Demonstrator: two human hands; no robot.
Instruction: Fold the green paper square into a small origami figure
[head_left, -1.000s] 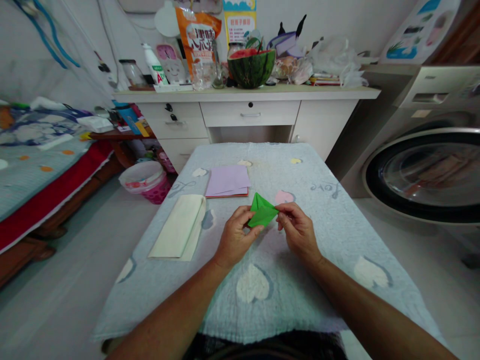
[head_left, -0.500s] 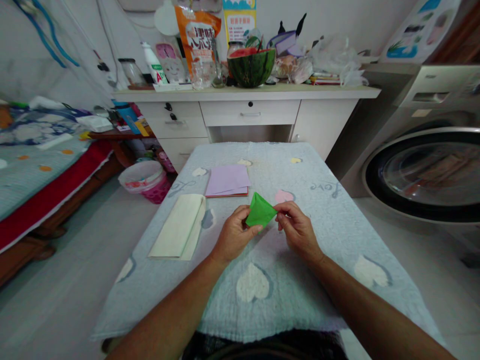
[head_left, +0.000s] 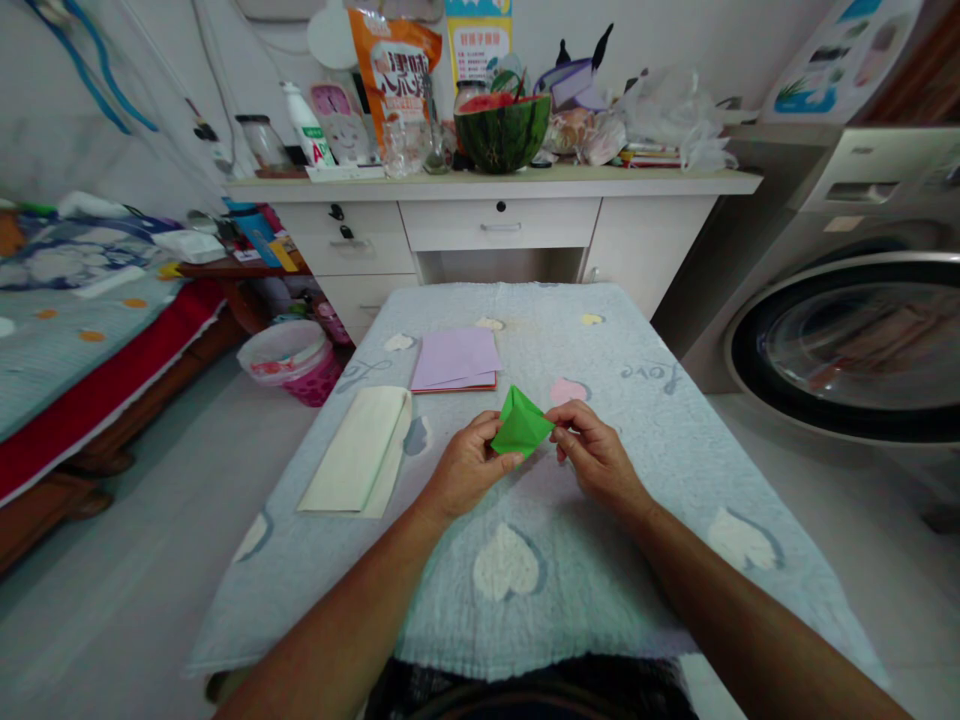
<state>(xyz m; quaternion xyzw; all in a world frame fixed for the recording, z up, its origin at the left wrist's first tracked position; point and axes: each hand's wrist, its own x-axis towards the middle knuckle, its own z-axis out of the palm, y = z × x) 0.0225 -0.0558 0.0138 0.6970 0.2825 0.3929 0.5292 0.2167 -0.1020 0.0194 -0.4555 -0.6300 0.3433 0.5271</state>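
Observation:
A small piece of folded green paper (head_left: 520,424) is held up between my two hands above the cloth-covered table. My left hand (head_left: 471,462) grips its left side, with the thumb along the lower edge and the fingers partly hidden behind it. At the right corner, the thumb and fingertips of my right hand (head_left: 592,446) pinch the paper. Beyond my hands lies a stack of square paper (head_left: 456,358), lilac on top with a red edge showing beneath. To the left of my left hand rests a folded cream-coloured cloth or paper (head_left: 358,452).
The table (head_left: 645,580) wears a pale blue cloth with heart shapes. Behind it stands a white cabinet (head_left: 501,226) bearing a cut watermelon (head_left: 502,135), jars and bags. A pink waste bin (head_left: 292,362) is on the floor at left, a washing machine (head_left: 862,340) at right.
The green paper has shifted very slightly, and a crease in its upper part shows more clearly. Both hands keep their hold in almost the same place.

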